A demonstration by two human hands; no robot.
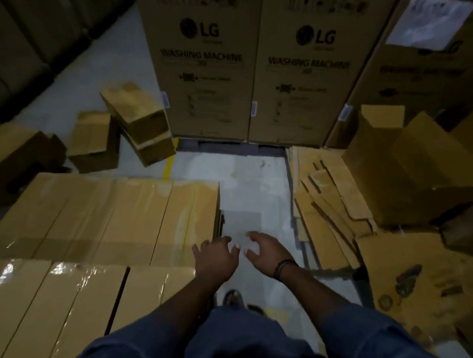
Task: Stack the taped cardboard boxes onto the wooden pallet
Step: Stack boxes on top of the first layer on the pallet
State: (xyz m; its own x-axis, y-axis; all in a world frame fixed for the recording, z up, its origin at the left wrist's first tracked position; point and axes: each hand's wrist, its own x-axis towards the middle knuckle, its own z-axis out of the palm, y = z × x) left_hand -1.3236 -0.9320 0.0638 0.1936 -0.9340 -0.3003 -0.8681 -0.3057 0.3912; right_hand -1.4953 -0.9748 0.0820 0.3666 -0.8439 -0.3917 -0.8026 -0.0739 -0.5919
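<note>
Your left hand and right hand hang side by side in the lower centre of the frame, just apart, above the pale floor. Both sets of fingers are spread and loosely bent, released and holding nothing. A dark wristband circles your right wrist.

The taped cardboard boxes fill the left and lower left of the frame, long cartons packed side by side in two rows, glossy tape shining on their tops. What they rest on is hidden. Your left hand sits at the near right corner of the far row; I cannot tell whether it touches.

Across the top centre stand two tall washing machine cartons, upright and touching. In the upper left, a few small boxes lie tumbled on the floor, one tilted against the left carton. On the right edge lies flattened cardboard, with an open carton just beyond it
</note>
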